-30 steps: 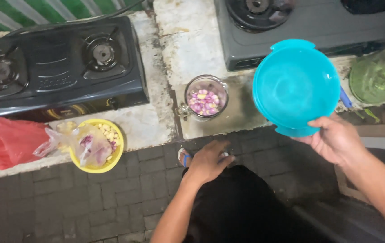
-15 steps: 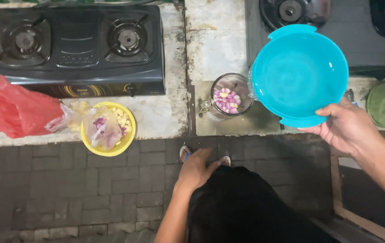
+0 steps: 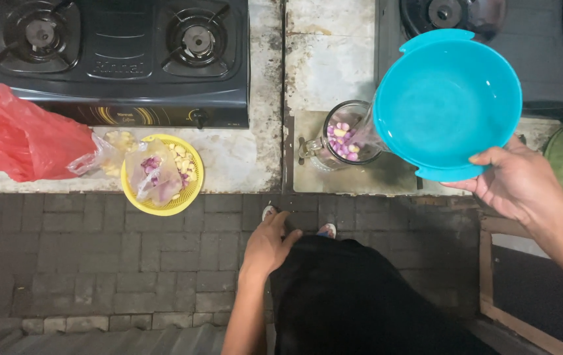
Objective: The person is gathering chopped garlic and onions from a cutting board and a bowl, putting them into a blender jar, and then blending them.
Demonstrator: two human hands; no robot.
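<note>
Stained concrete counter (image 3: 242, 158) runs along the top, grey paver floor (image 3: 97, 263) below it, seen from above. Right hand (image 3: 515, 177) grips a turquoise plastic bowl (image 3: 449, 105) by its lower rim, thumb over the edge, fingers curled underneath; the bowl is round, smooth, with small notched tabs on the rim, tilted with its inside facing the camera, nothing visible inside. It is held in the air above the counter, its left edge overlapping a clear glass blender jar (image 3: 344, 135). The jar stands upright on the counter and holds pinkish-purple and pale yellow chunks, looks like shallots and garlic. Left hand (image 3: 268, 243) rests with loose, open fingers against the person's dark garment (image 3: 367, 302), holding nothing. Yellow basket bowl (image 3: 163, 174) at the counter's edge, well left of the jar, holds pale cloves and a clear plastic bag with purple bits. Red plastic bag (image 3: 22, 138) just beside it. Black two-burner stove (image 3: 120, 59) behind them.
</note>
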